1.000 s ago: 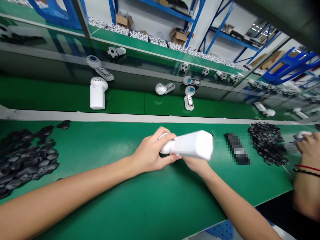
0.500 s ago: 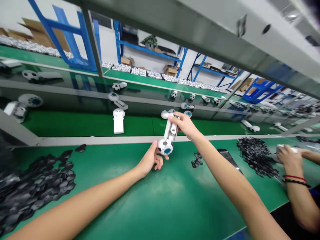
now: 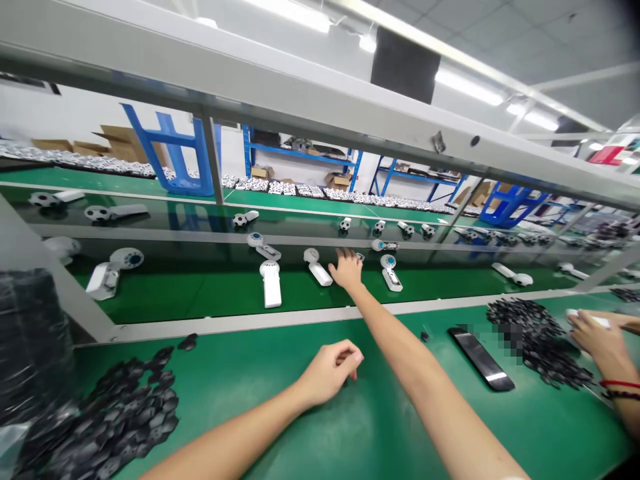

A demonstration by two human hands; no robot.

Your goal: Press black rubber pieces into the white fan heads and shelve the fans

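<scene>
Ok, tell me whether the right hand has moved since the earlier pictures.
Yes. The right hand has gone forward, from the near green table across the grey rail to the conveyor belt, open beside a white handheld fan.

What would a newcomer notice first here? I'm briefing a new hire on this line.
The right hand stretched far out over the green conveyor belt, among white handheld fans. Nearer, the left hand rests loosely curled on the green bench, with heaps of small black parts at the left.
</scene>
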